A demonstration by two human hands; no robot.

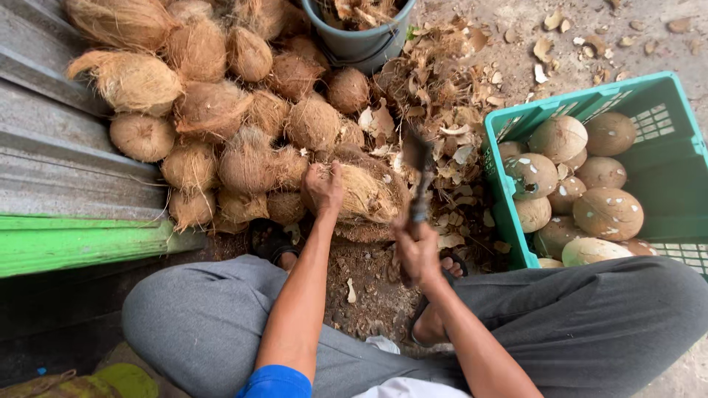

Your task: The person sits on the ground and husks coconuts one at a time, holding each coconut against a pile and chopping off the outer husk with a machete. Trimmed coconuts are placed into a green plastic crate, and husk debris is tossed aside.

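We count about eighteen husked fibrous coconuts in the pile [221,110] left of and beyond our fingers, one grey bucket [361,40] further out, and about ten peeled coconuts in the single green crate [516,243] to their right. Our left hand [323,188] has its fingers clamped on the top of one fibrous coconut [369,195], which lies directly under and just right of them. Our right hand [417,254] has its fingers closed around the handle of one blade [419,158], which rises beyond them beside that coconut.

Rough, fibrous coconut husks [221,110] — smooth matt plastic crate [516,221], ridged metal sheet [51,147], dull metal blade [417,158].
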